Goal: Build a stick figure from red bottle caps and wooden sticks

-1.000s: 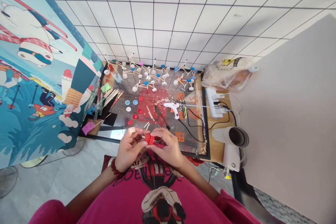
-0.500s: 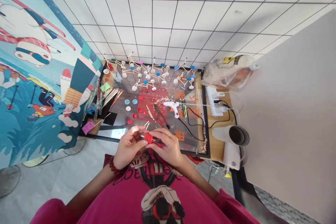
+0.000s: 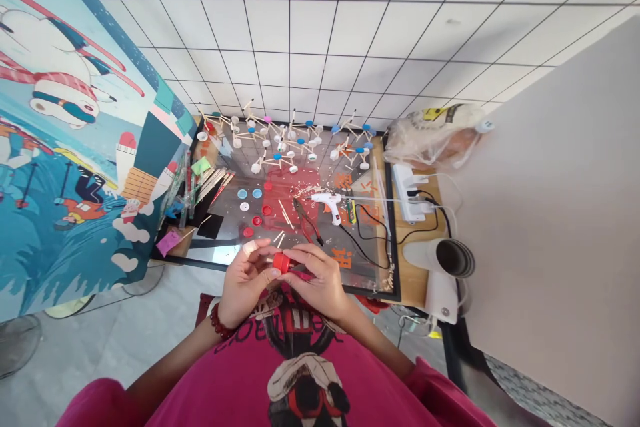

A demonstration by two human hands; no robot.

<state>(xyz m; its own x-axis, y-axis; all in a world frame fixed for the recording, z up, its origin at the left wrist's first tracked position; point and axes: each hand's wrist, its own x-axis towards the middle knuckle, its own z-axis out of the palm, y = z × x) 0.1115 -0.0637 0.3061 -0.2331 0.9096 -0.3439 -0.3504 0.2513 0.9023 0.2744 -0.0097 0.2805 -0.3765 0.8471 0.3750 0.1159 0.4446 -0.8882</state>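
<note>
At the lower middle of the frame, above the near edge of the bench point(image 3: 420, 288), the left hand point(image 3: 240, 290) and right hand point(image 3: 323, 277) both hold the red piece point(image 3: 281, 262), their fingers drawn in narrow around it. It looks like caps set together, though fingers cover part of it. A pale stick end point(image 3: 270, 259) shows at its left side, close to the left fingers.

The likeliest trouble is there: uneven pressure from the two thumbs could skew the piece, or a sideways push could bend or snap the thin stick. Only the fingers bear the piece, so a slip could drop it onto the shirt or floor. Whether any glue is on it cannot be told; if there were, a shift of grip might smear it.

Just beyond the hands lie short sticks point(image 3: 281, 239), which a low wrist or sleeve could sweep away. The pliers point(image 3: 313, 230) rest near them, and the glue gun point(image 3: 327, 203) lies on its side near the centre, its nozzle toward the shavings point(image 3: 306, 192). If it is hot, which the view does not show, a careless reach might burn a finger or leave glue among the scraps. Its black cord point(image 3: 348, 235) curves rightward and could drag the gun if snagged. Farther up, the stick frames point(image 3: 277, 157) are crowded together, so one knock could topple several.
</note>
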